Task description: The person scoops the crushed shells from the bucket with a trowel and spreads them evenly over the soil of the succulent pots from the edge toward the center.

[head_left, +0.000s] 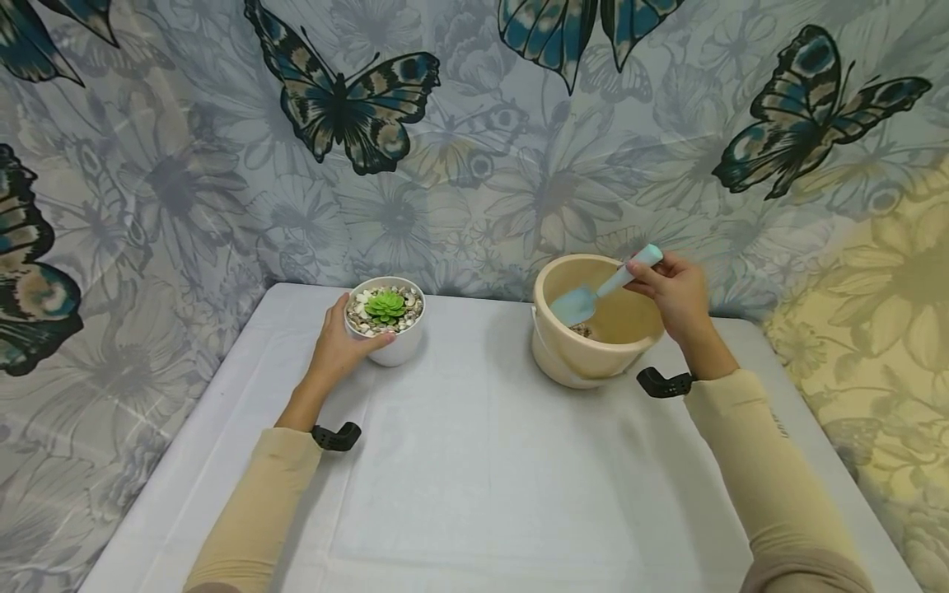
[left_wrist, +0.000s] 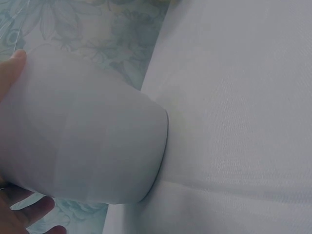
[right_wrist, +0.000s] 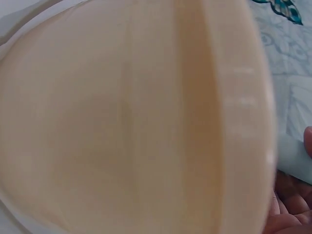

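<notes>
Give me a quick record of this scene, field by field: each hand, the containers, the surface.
Left hand: holds the white pot by its side
White pot: upright, green succulent ringed by pebbles
Right hand: grips the pale blue scoop
Scoop: blade inside the beige bucket
Surface: white tablecloth

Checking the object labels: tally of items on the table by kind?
Plant pots: 1, white pot with succulent, gripped by left hand
Buckets: 1, beige bucket
Scoops: 1, blue scoop, held by right hand
Total: 3
</notes>
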`<control>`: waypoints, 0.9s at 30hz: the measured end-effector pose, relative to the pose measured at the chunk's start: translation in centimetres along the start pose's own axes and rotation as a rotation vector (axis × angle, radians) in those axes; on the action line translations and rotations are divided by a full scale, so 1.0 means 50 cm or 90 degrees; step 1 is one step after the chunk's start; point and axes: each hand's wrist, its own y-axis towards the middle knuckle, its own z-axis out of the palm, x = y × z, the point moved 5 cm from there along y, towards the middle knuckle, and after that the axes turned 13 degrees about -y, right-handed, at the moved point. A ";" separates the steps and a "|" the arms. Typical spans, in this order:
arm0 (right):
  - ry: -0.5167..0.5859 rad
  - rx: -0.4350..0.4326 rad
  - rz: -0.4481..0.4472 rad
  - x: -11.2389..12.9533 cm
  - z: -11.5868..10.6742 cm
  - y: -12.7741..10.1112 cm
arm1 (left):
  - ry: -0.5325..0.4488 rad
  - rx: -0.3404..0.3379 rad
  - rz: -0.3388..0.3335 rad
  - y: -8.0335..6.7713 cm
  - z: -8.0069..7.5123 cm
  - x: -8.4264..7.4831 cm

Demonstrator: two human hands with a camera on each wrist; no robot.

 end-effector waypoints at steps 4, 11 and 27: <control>-0.048 0.011 0.028 -0.022 0.005 0.002 | 0.000 -0.001 0.000 0.000 0.000 0.001; -0.154 0.053 0.092 -0.050 0.016 0.004 | -0.008 0.001 0.000 0.000 0.001 0.003; -0.243 0.107 0.167 -0.058 0.021 0.009 | -0.004 -0.001 0.000 0.001 0.002 0.006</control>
